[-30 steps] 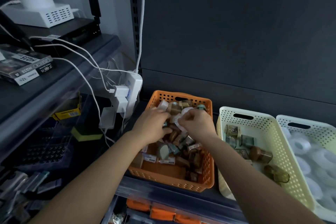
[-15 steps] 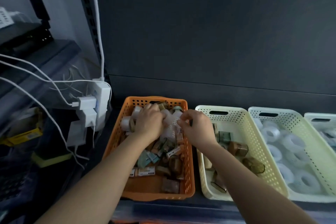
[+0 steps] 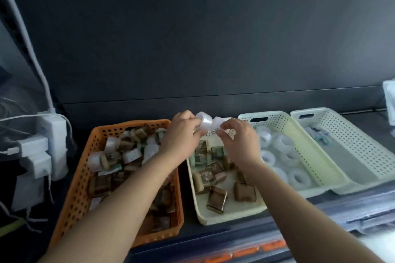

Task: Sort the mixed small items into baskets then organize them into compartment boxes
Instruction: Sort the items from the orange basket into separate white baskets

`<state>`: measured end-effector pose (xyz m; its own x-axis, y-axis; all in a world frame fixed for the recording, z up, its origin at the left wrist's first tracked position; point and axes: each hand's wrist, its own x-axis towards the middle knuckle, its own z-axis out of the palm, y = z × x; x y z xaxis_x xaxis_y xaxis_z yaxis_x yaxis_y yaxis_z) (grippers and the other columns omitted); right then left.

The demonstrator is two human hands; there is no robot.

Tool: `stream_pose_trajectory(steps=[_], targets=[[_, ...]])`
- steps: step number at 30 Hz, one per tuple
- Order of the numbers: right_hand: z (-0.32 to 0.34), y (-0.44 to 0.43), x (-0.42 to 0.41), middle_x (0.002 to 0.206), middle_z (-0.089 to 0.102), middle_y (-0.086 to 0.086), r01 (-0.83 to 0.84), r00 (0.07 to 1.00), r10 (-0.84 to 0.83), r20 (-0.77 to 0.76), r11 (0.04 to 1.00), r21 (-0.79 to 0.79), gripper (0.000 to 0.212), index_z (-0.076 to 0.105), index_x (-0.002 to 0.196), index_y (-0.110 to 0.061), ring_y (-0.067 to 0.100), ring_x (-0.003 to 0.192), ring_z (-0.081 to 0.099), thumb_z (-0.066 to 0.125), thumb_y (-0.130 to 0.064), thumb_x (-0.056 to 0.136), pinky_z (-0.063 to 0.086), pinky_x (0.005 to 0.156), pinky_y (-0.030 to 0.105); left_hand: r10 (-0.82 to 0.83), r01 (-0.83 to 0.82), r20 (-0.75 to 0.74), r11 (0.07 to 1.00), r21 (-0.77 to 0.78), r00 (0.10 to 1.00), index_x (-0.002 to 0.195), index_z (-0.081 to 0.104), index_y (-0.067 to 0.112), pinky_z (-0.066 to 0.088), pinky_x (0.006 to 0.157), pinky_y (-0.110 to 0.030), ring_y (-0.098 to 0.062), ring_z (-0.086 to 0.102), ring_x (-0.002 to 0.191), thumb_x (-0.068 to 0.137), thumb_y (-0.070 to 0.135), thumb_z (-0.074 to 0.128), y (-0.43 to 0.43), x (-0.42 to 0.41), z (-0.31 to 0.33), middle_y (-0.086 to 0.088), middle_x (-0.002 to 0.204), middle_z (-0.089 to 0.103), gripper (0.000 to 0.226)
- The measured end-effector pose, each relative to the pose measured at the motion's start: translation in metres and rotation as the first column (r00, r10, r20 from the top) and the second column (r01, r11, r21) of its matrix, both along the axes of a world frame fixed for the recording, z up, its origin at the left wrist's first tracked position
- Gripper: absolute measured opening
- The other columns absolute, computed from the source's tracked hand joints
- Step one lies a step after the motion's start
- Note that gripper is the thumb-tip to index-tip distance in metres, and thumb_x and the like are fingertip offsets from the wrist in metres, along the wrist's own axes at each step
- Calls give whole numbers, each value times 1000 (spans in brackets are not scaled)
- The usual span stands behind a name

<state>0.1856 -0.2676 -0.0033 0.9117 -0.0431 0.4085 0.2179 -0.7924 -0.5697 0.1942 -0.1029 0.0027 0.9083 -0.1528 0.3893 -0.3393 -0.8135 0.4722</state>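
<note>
An orange basket (image 3: 82,179) at left holds several mixed small items: white rolls and brown and green pieces. Beside it a cream basket (image 3: 230,214) holds brown and green pieces. A second cream basket (image 3: 299,134) holds white rolls (image 3: 299,177). My left hand (image 3: 181,134) grips a white roll (image 3: 204,123), lifted above the far edge of the first cream basket. My right hand (image 3: 239,141) pinches another white roll (image 3: 220,125) right next to it. Both hands hover between the orange basket and the basket of rolls.
A third pale basket (image 3: 350,147) at the right holds a few small bluish pieces. A white power strip with plugs and cables (image 3: 42,145) hangs at the left. A dark wall stands behind the baskets. Clear plastic boxes (image 3: 352,213) sit along the front edge.
The view has swung to the right, bringing more baskets in. Both hands have risen out of the orange basket and moved right, each with a white roll.
</note>
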Motion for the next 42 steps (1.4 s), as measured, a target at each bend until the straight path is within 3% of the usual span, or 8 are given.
stream_pose_trajectory(steps=[5, 12, 19, 23, 28, 32, 38, 42], targets=[[-1, -84, -3, 100, 67, -2, 116, 993, -118, -12, 988, -106, 16, 68, 96, -14, 19, 100, 56, 67, -27, 87, 39, 74, 27, -137, 137, -10, 989, 49, 991, 106, 66, 9, 46, 83, -39, -16, 43, 105, 94, 27, 58, -81, 10, 2, 6, 99, 47, 23], [-15, -181, -4, 99, 68, -2, 22, 983, -81, -163, 944, -331, 16, 70, 96, -17, 19, 96, 55, 67, -29, 86, 42, 78, 28, -231, 236, -56, 900, 366, 971, 91, 64, 15, 35, 76, -29, -20, 48, 98, 88, 11, 58, -183, 16, -9, 3, 91, 46, 7], [-27, -203, 8, 78, 66, -4, -104, 954, -23, -298, 909, -404, 13, 67, 77, -20, 17, 78, 58, 64, -32, 83, 39, 57, 23, -149, 259, -246, 817, 515, 958, 104, 71, 19, 29, 89, -36, -22, 49, 102, 88, 45, 62, -205, 19, -28, 1, 104, 60, 31], [-25, -197, 13, 75, 60, -3, -105, 974, 24, -225, 929, -355, 14, 59, 73, -18, 17, 66, 51, 59, -26, 84, 33, 51, 25, -96, 175, -186, 860, 479, 978, 104, 71, 22, 30, 91, -37, -19, 46, 106, 85, 48, 62, -190, 15, -23, 4, 107, 60, 34], [-12, -159, 13, 97, 65, -2, -199, 977, 169, -133, 947, -252, 21, 68, 102, -17, 16, 84, 59, 66, -31, 86, 51, 66, 30, -6, 29, -64, 929, 370, 998, 114, 68, 22, 40, 92, -31, -16, 46, 108, 88, 29, 62, -149, -5, -10, 6, 108, 59, 28], [0, -111, 7, 109, 65, -3, -314, 949, 297, -103, 922, -227, 29, 65, 112, -21, 18, 102, 58, 63, -33, 87, 51, 78, 34, 152, -135, -21, 928, 348, 988, 115, 65, 21, 47, 85, -29, -15, 50, 108, 89, 22, 60, -99, -34, 1, 6, 111, 58, 27], [10, -17, -22, 108, 66, -1, -547, 830, 555, -53, 792, -271, 30, 67, 113, -20, 20, 103, 58, 62, -27, 85, 52, 77, 32, 375, -343, 0, 849, 403, 927, 107, 66, 21, 51, 73, -32, -17, 56, 102, 87, 19, 58, -5, -96, 12, 4, 105, 58, 21], [8, 42, -47, 103, 63, 1, -697, 700, 706, -108, 644, -316, 25, 66, 109, -19, 22, 104, 55, 60, -27, 86, 49, 77, 33, 462, -346, -131, 797, 495, 877, 105, 66, 20, 51, 72, -35, -19, 54, 99, 83, 12, 58, 60, -133, 9, 4, 101, 56, 24]])
